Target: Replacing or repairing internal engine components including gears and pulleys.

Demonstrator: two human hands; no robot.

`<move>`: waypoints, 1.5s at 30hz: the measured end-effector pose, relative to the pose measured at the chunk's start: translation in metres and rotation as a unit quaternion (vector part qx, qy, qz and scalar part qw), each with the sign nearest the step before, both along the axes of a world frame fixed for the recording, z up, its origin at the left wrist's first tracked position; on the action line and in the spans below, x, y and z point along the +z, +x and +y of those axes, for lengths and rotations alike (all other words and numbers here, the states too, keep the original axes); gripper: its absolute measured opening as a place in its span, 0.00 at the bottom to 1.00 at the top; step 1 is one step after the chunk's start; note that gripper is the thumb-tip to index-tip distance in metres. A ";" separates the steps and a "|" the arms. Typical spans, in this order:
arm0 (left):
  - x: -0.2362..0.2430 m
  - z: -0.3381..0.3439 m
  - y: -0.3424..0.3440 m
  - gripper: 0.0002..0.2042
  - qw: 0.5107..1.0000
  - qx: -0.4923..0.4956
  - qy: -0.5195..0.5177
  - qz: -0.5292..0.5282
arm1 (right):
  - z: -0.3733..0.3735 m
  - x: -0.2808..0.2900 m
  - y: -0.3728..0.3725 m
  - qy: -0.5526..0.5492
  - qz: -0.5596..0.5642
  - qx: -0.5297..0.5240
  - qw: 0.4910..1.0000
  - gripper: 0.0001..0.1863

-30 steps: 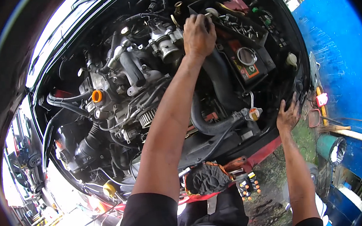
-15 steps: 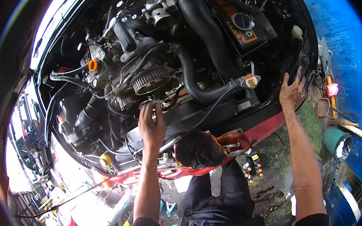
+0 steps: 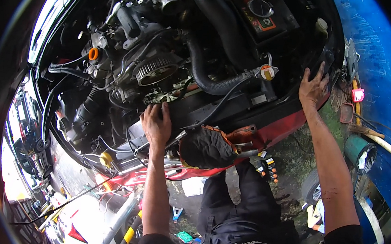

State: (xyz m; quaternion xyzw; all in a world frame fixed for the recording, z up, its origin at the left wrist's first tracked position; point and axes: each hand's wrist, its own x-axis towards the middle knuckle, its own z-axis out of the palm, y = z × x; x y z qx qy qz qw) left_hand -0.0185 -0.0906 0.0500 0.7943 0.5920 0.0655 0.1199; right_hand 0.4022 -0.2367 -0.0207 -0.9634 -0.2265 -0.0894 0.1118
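Note:
My left hand (image 3: 156, 127) lies on the black panel (image 3: 190, 111) along the front of the engine bay. Its fingers are bent over the panel's rear edge, with the thumb to the right and nothing visible held. Just beyond the fingertips is a gap beside the engine, where a toothed timing pulley (image 3: 155, 71) sits exposed. My right hand (image 3: 313, 87) rests spread on the car's front right corner, above the red bumper (image 3: 281, 136). Between my arms, a dark quilted pad with orange edging (image 3: 206, 147) lies on the front of the car.
A thick black hose (image 3: 201, 78) curves to an orange-and-white cap (image 3: 266, 73). The battery (image 3: 268, 20) stands at the back right. A yellow cap (image 3: 106, 159) is at front left. On the right are a blue panel (image 3: 376, 52) and a green bin (image 3: 359, 152).
My left hand has drawn back from the gap under the pulley onto the panel's edge. My right hand stays at the corner. The engine bay sits higher in the view.

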 end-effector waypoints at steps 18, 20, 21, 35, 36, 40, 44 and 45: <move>-0.011 0.001 -0.017 0.10 0.996 0.015 0.049 -0.078 | 0.000 -0.005 0.000 -0.043 -0.025 -0.013 0.999 0.34; -0.009 0.001 -0.020 0.10 0.992 0.036 0.049 -0.110 | -0.001 -0.010 0.003 -0.091 -0.089 -0.022 0.992 0.35; -0.008 0.002 -0.023 0.08 0.989 0.040 0.012 -0.142 | -0.002 -0.012 0.005 -0.105 -0.063 -0.026 0.992 0.35; -0.005 -0.002 -0.037 0.10 0.967 0.062 0.139 -0.203 | 0.005 -0.003 -0.007 -0.163 -0.034 -0.058 0.984 0.34; -0.002 -0.001 -0.036 0.11 0.973 0.072 0.101 -0.193 | 0.005 0.002 -0.011 -0.171 -0.031 -0.062 0.983 0.34; 0.022 -0.010 -0.039 0.07 0.964 0.092 0.026 -0.249 | 0.003 0.020 -0.023 -0.074 0.024 -0.052 0.996 0.36; 0.044 -0.099 -0.074 0.11 0.916 0.101 0.174 -0.348 | 0.002 0.026 -0.027 -0.045 0.027 -0.037 0.998 0.35; 0.048 -0.138 -0.091 0.12 0.923 0.133 0.142 -0.332 | 0.001 0.024 -0.026 -0.033 0.012 -0.034 0.999 0.35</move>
